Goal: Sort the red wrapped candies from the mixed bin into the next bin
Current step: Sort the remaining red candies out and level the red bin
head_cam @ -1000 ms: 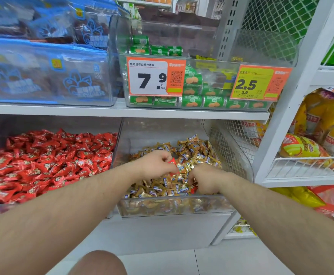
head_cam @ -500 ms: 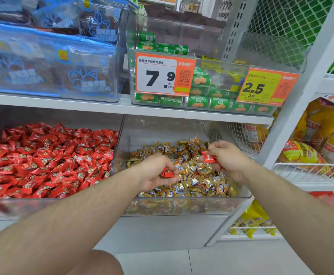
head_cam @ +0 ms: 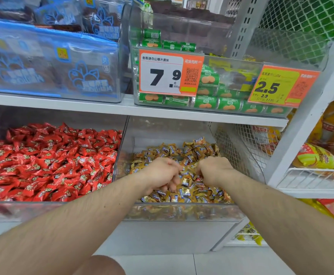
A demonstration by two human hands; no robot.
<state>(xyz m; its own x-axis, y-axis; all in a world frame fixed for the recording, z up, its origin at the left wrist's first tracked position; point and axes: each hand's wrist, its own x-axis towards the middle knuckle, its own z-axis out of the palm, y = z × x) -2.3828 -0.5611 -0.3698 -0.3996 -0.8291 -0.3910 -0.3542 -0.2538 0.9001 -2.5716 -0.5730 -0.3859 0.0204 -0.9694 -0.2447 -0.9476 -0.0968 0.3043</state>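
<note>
Both hands [head_cam: 162, 171] dropped into gold candies [head_cam: 191, 187]; grips perhaps empty.

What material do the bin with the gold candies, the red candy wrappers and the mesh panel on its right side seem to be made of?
The clear bin of gold candies looks like glossy transparent plastic: the candies show through its front wall. The red candy wrappers seem to be shiny plastic film or foil, creased and reflecting light. The white mesh side panel is probably painted metal wire, judging by its thin open grid.

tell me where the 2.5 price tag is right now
In the head view, the 2.5 price tag hangs upper right, on the clear bin of green packets.
</note>
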